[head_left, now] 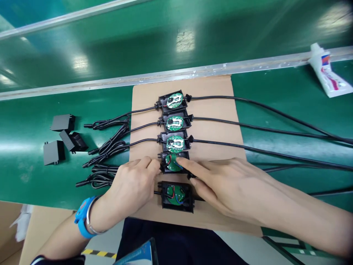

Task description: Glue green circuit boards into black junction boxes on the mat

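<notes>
Both my hands work at a black plastic case [164, 170] holding a green circuit board [172, 165] with red and blue wires. My left hand [138, 176] is closed in a pinch at the case's left end, where its black cable enters; the fingertips partly hide it. My right hand [223, 180] grips the right end, index fingertip on the board's edge and thumb low by the cable collar [190, 176]. Nearer me lies another open case [178, 209], its wired board showing. Beyond sit three similar cases, including the closest one [164, 136], with white-patched boards.
A cardboard sheet [209, 88] lies under the cases on the green bench [24, 184]. Coiled black cables [107, 151] lie left, beside grey-black covers [53, 152]. Long cables [275, 151] run off right. A white tube [329, 75] rests by the metal ledge [110, 82].
</notes>
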Action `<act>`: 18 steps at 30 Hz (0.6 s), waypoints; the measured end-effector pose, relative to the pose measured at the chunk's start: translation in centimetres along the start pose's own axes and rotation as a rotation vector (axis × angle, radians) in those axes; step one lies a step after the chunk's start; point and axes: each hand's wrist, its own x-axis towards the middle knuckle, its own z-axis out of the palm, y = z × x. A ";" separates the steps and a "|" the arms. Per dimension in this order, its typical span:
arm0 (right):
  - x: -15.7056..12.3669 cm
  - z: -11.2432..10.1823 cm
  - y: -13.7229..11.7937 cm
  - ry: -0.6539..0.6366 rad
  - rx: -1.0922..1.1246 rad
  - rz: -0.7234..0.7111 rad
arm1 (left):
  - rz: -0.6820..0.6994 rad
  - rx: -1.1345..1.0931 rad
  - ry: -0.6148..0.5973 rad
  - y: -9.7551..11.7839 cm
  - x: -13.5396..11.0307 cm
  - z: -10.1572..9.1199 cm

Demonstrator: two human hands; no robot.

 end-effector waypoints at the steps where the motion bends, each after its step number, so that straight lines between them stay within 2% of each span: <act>1: 0.1 0.2 0.0 -0.022 -0.012 0.000 | 0.000 0.000 0.002 0.0 0.1 0.0; 6: 0.8 0.9 -0.1 -0.119 -0.017 0.034 | -0.030 -0.069 -0.017 -0.1 0.2 0.2; 13: 2.1 0.6 -1.5 -0.300 -0.035 0.058 | -0.108 -0.382 -0.037 -1.3 0.6 0.4; 16: 2.3 0.5 -1.6 -0.306 -0.009 0.053 | -0.121 -0.440 -0.039 -1.5 0.9 0.3; 18: 2.4 0.6 -1.4 -0.288 0.012 0.039 | -0.119 -0.446 0.007 -1.3 0.9 0.4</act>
